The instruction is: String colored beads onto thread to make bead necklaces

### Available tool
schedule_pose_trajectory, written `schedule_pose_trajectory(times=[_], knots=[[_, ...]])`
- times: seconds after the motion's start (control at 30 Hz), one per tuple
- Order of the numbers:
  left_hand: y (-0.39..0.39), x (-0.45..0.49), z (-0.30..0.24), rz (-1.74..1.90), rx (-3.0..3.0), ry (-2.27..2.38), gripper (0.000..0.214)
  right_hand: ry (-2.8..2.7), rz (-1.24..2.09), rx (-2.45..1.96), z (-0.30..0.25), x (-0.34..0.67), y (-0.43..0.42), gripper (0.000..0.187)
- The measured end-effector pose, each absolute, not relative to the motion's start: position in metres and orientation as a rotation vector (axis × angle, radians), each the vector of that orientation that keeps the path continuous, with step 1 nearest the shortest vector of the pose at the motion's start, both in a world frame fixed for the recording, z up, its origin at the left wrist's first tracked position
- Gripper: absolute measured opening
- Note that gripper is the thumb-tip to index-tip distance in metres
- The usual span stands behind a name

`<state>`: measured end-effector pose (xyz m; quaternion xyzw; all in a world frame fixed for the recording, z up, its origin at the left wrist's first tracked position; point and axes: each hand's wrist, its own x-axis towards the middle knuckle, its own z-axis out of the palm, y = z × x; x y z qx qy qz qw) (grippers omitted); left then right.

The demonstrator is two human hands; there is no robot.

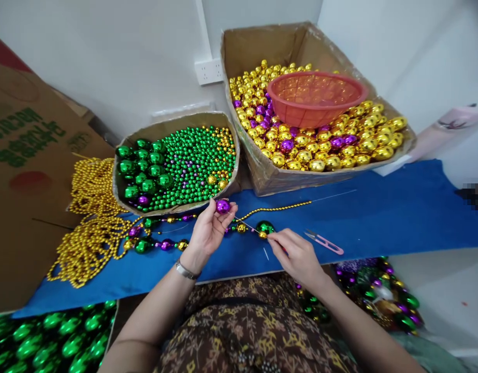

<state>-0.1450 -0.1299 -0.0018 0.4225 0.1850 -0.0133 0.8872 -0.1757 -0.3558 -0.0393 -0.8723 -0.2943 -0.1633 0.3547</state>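
My left hand (211, 230) holds a shiny purple ball bead (222, 206) between thumb and fingers, just in front of the smaller bead box. A thin straight needle or wire (244, 223) runs from beside that bead to my right hand (297, 256). The right fingers are pinched together by a small gold bead (263, 235). Just behind that bead is a large green ball bead (265, 227). A strand of purple, green and gold beads (167, 244) lies on the blue cloth left of my left hand. A thin gold bead chain (277, 208) stretches behind my hands.
Pink thread snips (326, 242) lie right of my right hand. Behind are a carton of green beads (176, 207) and a larger carton of gold beads (270, 181) holding a red basket (316, 101). Gold bead chains (83, 254) are heaped left on the blue cloth (378, 223).
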Motion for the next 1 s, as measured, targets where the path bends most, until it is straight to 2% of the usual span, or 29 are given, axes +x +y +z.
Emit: schedule_pose_trajectory(times=[0.27,0.5,0.77,1.0], knots=[[-0.142,-0.158,-0.012,0.039,0.988,0.204,0.033,-0.737,-0.464,-2.25,-0.041,-0.175,-0.347,0.019],[-0.147,-0.162,-0.013,0.039,0.961,0.221,0.035,-0.746,-0.423,-2.182,-0.043,-0.176,-0.344,0.016],[-0.143,-0.162,-0.008,0.038,0.947,0.211,0.033,-0.795,-0.533,-2.209,-0.046,-0.173,-0.338,0.017],[-0.15,-0.172,-0.011,0.022,1.212,0.107,0.033,-0.745,-0.48,-2.168,-0.05,-0.168,-0.331,0.017]])
